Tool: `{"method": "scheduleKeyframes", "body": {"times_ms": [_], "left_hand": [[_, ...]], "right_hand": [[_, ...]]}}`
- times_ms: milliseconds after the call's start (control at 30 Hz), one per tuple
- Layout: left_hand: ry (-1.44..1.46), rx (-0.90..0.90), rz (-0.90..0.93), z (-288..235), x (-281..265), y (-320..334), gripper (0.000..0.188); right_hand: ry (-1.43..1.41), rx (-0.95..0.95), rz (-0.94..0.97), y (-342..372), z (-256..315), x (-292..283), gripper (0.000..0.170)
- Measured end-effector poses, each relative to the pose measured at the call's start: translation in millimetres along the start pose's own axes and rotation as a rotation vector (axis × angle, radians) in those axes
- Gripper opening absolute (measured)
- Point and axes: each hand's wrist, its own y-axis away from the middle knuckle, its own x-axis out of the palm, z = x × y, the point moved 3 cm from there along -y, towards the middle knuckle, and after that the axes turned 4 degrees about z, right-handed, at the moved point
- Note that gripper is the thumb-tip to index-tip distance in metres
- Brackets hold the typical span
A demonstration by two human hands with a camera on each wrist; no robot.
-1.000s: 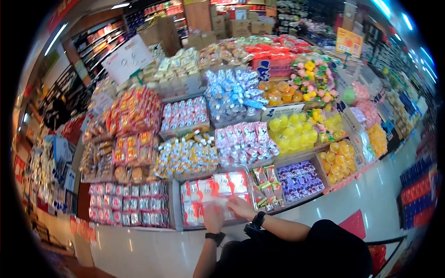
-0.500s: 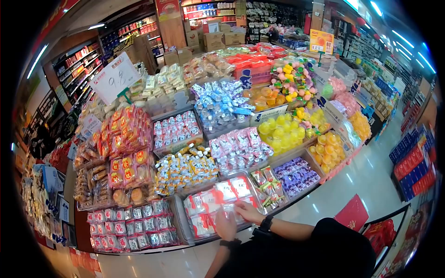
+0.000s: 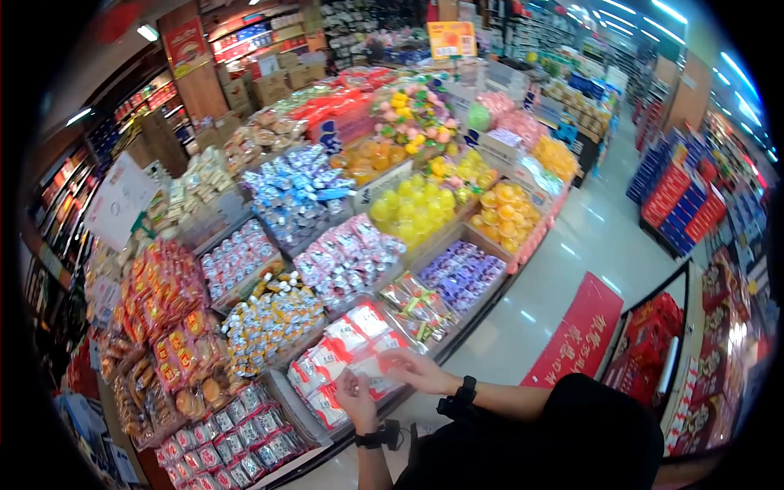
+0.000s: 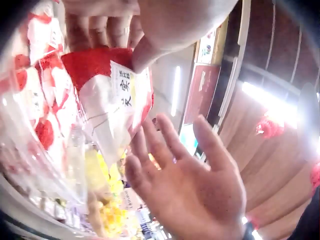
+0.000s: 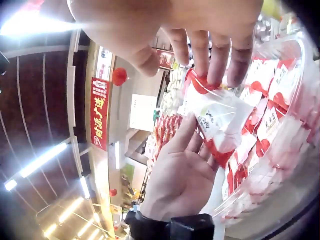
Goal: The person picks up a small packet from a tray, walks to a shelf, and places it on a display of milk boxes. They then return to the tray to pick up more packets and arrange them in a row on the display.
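Note:
My left hand (image 3: pixel 357 400) pinches a red-and-white snack packet (image 4: pixel 107 95) between its thumb and curled fingers, at the packet's red end. In the right wrist view the packet is puffy, white in the middle and red at both ends. My right hand (image 3: pixel 420 371) is spread, its thumb away from the packet and its fingertips right at the far end (image 5: pixel 215 67). Both hands are over the front edge of a clear bin (image 5: pixel 295 65) of the same packets (image 3: pixel 327 363), lying in rows.
Beside the bin are green-and-red packets (image 3: pixel 416 306) and purple packets (image 3: pixel 461 273). Silver-and-red packets (image 3: pixel 233 445) lie on the left. Farther back stand yellow jelly cups (image 3: pixel 412 212) and a price sign (image 3: pixel 122 200). A red floor sign (image 3: pixel 576 335) is on the right.
The head view has turned right, so the display has slid left and more aisle shows. My hands stay over the same bin; the right hand has moved a little apart from the left.

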Motion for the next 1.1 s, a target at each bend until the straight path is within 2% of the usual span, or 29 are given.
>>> {"method": "scheduleKeyframes", "body": {"times_ms": [33,100,167,267,300,400,500,600,700,800,833,933,1100], "left_hand": [[0.089,-0.018,0.044,-10.4,3.1,4.5,0.035],[0.241,-0.040,0.089,-26.2,15.0,15.7,0.029],[0.254,-0.083,0.144,-34.4,29.3,30.4,0.031],[0.230,-0.118,0.279,-31.8,55.6,52.8,0.037],[0.215,-0.124,0.332,-30.4,66.1,60.4,0.039],[0.229,-0.137,0.305,-32.9,105.1,85.1,0.035],[0.133,-0.221,0.517,-33.7,141.8,107.8,0.027],[0.030,-0.152,0.667,-45.8,187.2,140.2,0.020],[-0.025,-0.141,0.737,-51.0,234.1,172.0,0.017],[-0.085,-0.119,0.828,-50.4,275.0,203.8,0.016],[-0.098,-0.105,0.861,-49.7,290.3,212.3,0.016],[-0.012,-0.192,0.993,-60.6,338.8,249.5,0.016],[-0.029,-0.217,1.186,-42.4,394.7,287.8,0.020]], "right_hand": [[-0.022,-0.046,-0.031,5.2,-9.9,-5.3,0.046],[-0.006,0.000,-0.136,25.1,-2.3,-15.9,0.047],[-0.031,-0.008,-0.215,44.9,10.5,-23.6,0.044],[0.115,0.045,-0.079,72.2,-9.9,-45.3,0.045],[0.019,0.119,-0.057,83.3,-11.7,-51.3,0.043],[-0.027,0.032,-0.133,114.9,-15.2,-74.9,0.041],[-0.009,0.008,-0.223,156.8,-3.5,-107.2,0.037],[-0.163,-0.077,-0.347,199.8,1.5,-136.4,0.034],[-0.015,-0.046,-0.478,248.5,0.0,-164.8,0.034],[-0.107,-0.038,-0.599,300.1,17.5,-187.2,0.034],[-0.100,0.032,-0.642,315.0,12.3,-194.5,0.034],[0.078,-0.092,-0.860,357.8,5.3,-216.2,0.031],[0.119,-0.054,-1.046,422.6,7.5,-240.8,0.032]]}}
